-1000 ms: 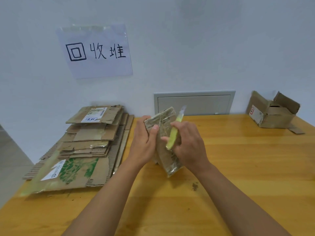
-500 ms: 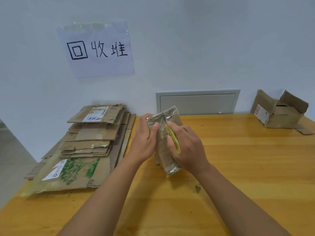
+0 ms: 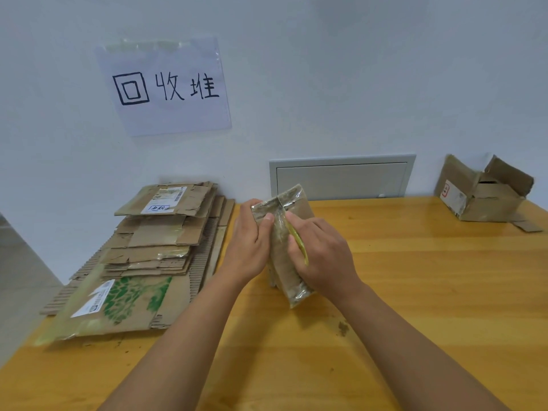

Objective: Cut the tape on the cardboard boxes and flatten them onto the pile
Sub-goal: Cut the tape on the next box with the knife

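A small taped cardboard box (image 3: 284,256) stands on end at the middle of the wooden table (image 3: 415,292), shiny clear tape over its face. My left hand (image 3: 250,241) grips its upper left edge, thumb on the tape. My right hand (image 3: 323,253) holds a yellow-green utility knife (image 3: 298,244) against the box's taped face; the blade tip is hidden. The pile of flattened cardboard (image 3: 148,256) lies to the left, against the wall.
Another open cardboard box (image 3: 483,191) sits at the table's far right corner with a loose scrap (image 3: 529,225) beside it. A paper sign (image 3: 166,87) hangs on the wall above the pile. A grey wall panel (image 3: 341,179) is behind the hands.
My right hand has lowered the knife from the box's top down along the taped face. The left hand keeps its grip on the box.
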A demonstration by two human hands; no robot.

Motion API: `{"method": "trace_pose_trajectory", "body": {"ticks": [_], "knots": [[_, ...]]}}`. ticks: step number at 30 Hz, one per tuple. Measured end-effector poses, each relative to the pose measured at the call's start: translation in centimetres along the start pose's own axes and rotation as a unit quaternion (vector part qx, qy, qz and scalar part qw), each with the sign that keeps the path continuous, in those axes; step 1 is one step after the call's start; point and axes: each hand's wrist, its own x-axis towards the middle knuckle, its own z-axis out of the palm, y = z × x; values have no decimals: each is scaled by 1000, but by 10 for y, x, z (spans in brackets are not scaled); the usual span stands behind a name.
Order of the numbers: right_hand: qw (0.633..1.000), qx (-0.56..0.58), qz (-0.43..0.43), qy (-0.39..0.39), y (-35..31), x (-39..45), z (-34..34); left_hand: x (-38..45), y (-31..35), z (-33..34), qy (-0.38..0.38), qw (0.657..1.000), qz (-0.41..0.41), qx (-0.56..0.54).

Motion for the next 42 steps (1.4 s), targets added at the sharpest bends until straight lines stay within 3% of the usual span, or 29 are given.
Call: {"method": "trace_pose_trajectory", "body": {"ticks": [15,19,26,42], "knots": [[999,24,12,-23,-1,-20,-1,5,-6,-2,26,998,-52,-39],[998,4,52,-43,-2,-21,-3,-2,-7,-1,13,996,-68,-59],[989,45,109,-92,-2,-10,-10,-50,-3,28,21,998,-51,-24],[977,104,140,-122,9,-38,-33,-45,19,46,10,995,-69,72]]}}
